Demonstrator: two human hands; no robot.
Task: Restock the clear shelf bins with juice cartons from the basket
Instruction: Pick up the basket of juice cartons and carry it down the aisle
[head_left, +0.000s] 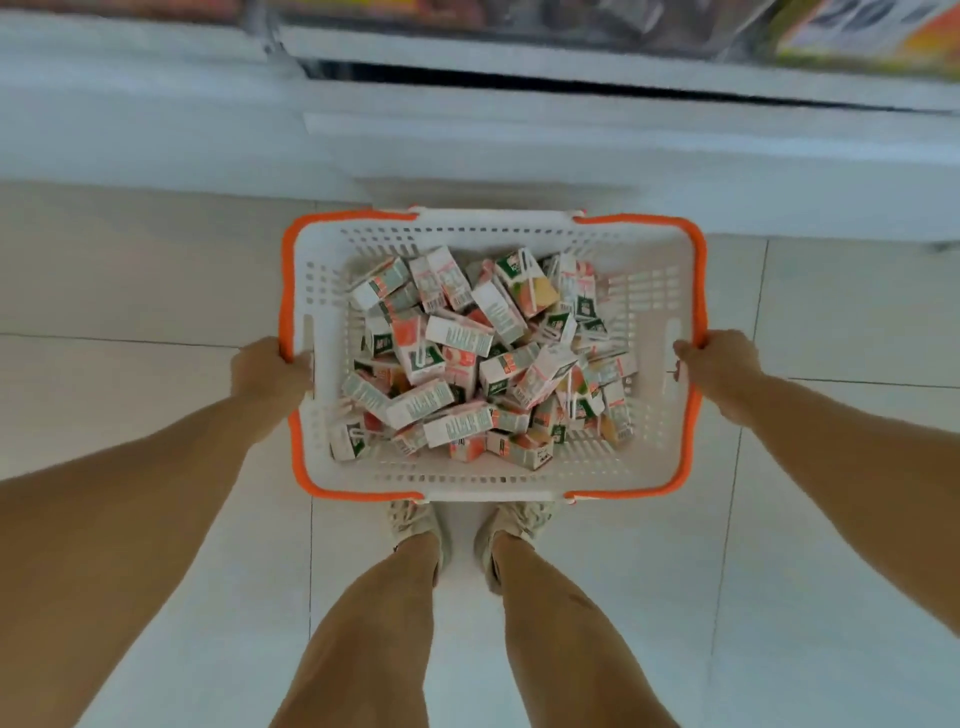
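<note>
A white plastic basket (649, 291) with an orange rim is held over the floor in front of my legs. It is piled with several small juice cartons (483, 358), white with pink, green and orange print, lying at all angles. My left hand (270, 371) grips the basket's left rim, fingers curled over the edge. On the opposite side, my right hand (719, 366) grips the right rim the same way. Blurred cartons (872, 31) show on the shelf at the top right; the clear bins themselves are too blurred to make out.
A white shelf unit base (467, 135) runs across the top of the view, just beyond the basket. Pale floor tiles (130, 291) spread left and right. My two feet in beige shoes (514, 525) stand right below the basket.
</note>
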